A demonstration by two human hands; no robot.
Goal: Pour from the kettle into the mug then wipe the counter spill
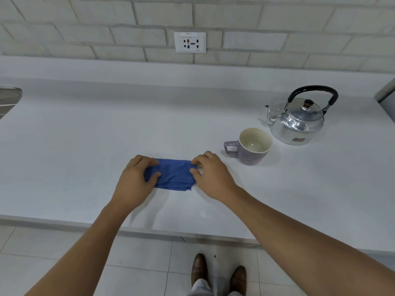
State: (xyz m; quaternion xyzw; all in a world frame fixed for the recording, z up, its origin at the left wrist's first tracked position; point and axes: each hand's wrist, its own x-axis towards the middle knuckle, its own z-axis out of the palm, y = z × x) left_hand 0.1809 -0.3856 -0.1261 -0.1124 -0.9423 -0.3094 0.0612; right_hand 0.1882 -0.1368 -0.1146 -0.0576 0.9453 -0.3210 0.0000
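Note:
A folded blue cloth (174,174) lies flat on the white counter (85,146) near the middle. My left hand (134,180) grips the cloth's left end, thumb on top. My right hand (211,176) pinches its right end. A purple mug (250,148) with a cream inside stands upright to the right of the cloth, handle pointing left; liquid shows at its bottom. Behind the mug stands a shiny metal kettle (299,122) with a black handle, lid on, spout pointing left.
A wall socket plate (190,42) sits on the brick backsplash. A metal sink edge (8,97) shows at the far left, and a grey appliance corner (386,97) at the far right. The counter's front edge (149,229) runs above a tiled floor.

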